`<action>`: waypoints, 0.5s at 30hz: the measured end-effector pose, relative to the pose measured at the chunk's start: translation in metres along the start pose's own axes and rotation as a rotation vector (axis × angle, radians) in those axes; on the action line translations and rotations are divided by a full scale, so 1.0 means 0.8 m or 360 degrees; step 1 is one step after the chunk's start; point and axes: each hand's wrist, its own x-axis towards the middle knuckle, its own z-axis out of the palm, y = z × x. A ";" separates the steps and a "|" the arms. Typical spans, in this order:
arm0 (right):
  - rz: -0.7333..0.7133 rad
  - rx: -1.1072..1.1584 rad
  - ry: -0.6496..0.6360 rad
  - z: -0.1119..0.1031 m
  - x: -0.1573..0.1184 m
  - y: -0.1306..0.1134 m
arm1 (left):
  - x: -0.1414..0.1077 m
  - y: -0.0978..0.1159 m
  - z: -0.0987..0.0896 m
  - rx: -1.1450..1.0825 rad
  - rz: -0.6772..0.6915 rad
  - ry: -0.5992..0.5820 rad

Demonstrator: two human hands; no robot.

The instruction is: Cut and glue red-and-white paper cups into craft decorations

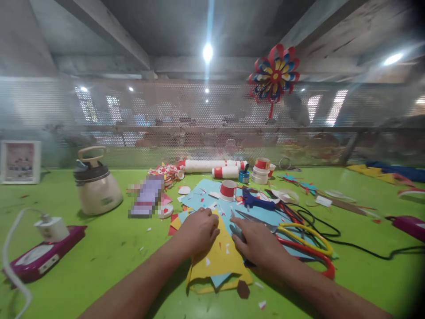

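My left hand (201, 231) rests on a yellow sheet of paper (212, 266), its fingers curled in; whatever they may hold is hidden. To its right, my right hand (257, 239) lies low with index finger and thumb apart, close to the blades of large scissors (272, 228) with yellow and red handles (305, 237). Light blue paper (202, 190) spreads beneath and beyond both hands, scattered with small scraps. On it stands a cut red and white paper cup (227, 190). A blue glue gun (259, 200) lies beyond my right hand.
At the left are a cream kettle-shaped bottle (98, 192), a purple power strip (49, 257) and a blurred-out phone-like object (148, 197). White paper rolls (212, 166), a blue bottle (244, 176) and stacked cups (260, 170) line the back. A black cord (358, 250) runs right.
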 end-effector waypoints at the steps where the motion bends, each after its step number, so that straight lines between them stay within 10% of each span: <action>1: -0.0012 0.0014 -0.0004 0.000 -0.001 -0.001 | 0.000 0.000 0.000 -0.0001 -0.0005 -0.0002; 15: 0.0145 0.0118 0.0170 0.004 0.004 0.004 | 0.000 0.006 -0.002 -0.0146 -0.0045 0.0121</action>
